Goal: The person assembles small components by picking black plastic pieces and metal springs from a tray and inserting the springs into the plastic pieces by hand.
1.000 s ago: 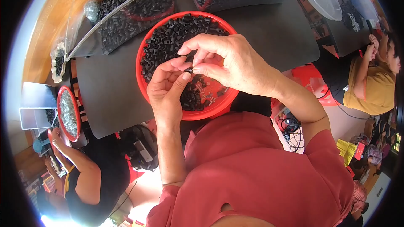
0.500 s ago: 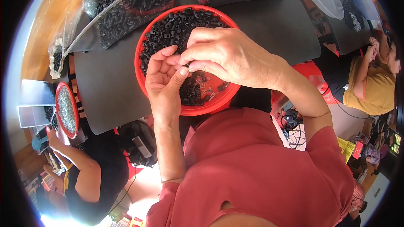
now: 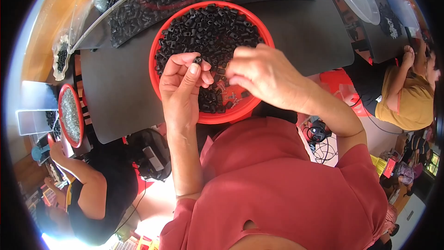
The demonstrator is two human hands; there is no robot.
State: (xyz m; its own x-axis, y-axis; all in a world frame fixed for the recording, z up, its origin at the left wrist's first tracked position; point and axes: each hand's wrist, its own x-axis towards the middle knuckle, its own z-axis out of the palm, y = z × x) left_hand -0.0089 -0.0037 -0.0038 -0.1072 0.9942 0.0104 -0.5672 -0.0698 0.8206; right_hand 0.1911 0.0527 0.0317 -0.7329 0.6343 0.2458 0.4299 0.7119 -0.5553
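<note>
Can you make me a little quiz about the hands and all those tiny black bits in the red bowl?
1. True or false: the left hand pinches a small black piece in its fingers.
2. What colour is the bowl holding the black pieces?
3. Where is the right hand? A: over the bowl. B: on the dark table beside it.

Key: 1 true. 2 red. 3 A.

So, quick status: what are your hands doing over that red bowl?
Left hand pinching one small black part. Right hand hovering over the red bowl, grip unclear. Nothing blocking.
</note>
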